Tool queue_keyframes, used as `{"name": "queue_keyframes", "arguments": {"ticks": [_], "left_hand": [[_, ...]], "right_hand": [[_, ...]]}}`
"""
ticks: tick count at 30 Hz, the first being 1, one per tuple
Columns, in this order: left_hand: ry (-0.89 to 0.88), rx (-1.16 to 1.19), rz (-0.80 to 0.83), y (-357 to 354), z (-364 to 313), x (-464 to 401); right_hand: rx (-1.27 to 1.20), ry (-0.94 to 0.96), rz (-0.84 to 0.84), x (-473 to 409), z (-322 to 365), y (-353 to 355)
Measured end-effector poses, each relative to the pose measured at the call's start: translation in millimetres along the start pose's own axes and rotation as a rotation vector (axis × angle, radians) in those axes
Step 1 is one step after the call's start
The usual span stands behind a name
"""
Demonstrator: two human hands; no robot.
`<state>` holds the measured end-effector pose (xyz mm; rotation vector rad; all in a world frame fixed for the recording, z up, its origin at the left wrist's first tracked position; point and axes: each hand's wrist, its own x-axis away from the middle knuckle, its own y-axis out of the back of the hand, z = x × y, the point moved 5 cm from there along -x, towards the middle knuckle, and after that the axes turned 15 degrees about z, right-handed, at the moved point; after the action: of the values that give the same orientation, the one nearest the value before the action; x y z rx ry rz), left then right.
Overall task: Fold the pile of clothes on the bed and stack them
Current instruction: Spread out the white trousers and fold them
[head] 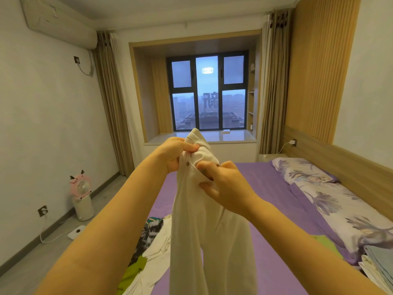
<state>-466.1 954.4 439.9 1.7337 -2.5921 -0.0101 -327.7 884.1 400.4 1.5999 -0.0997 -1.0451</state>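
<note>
Trousers, white and buttoned at the waist, hang in front of you above the bed, with your left hand and right hand each closed in a pinching grip on the bunched waistband. You appear to be at the straightening step: next, spread the waistband flat and align the legs (they hang loosely side by side) before laying them down. Unfolded clothes remain at lower left; a folded stack sits at lower right.
</note>
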Motion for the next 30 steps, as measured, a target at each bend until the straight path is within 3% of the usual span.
{"name": "queue_keyframes", "arguments": {"ticks": [4, 9, 12, 18, 25, 28, 30], "left_hand": [[-0.058, -0.128, -0.049, 11.3, -6.2, 6.7], [-0.069, -0.251, 0.004, 5.0, -7.1, 11.0], [-0.050, -0.349, -0.052, 2.5, -8.7, 10.2], [-0.068, -0.414, -0.067, -19.9, -1.7, 4.3], [-0.251, -0.364, -0.027, -22.1, 5.6, 8.2], [-0.295, -0.468, -0.014, -24.0, 1.3, 10.0], [-0.342, -0.519, 0.001, -20.0, -4.2, 10.9]], "right_hand": [[-0.160, -0.033, 0.218, -3.3, -8.7, -6.0], [-0.092, 0.063, 0.153, -4.7, -6.7, 4.6], [-0.118, 0.108, 0.205, -2.7, -3.5, -2.3], [-0.338, -0.084, 0.508, -0.4, 2.5, -28.0], [0.124, -0.236, 0.642, -5.4, -7.0, -26.2], [-0.127, -0.192, 0.568, 2.4, -9.5, -28.7], [-0.367, -0.072, 0.248, 10.3, -17.4, -14.6]]}}
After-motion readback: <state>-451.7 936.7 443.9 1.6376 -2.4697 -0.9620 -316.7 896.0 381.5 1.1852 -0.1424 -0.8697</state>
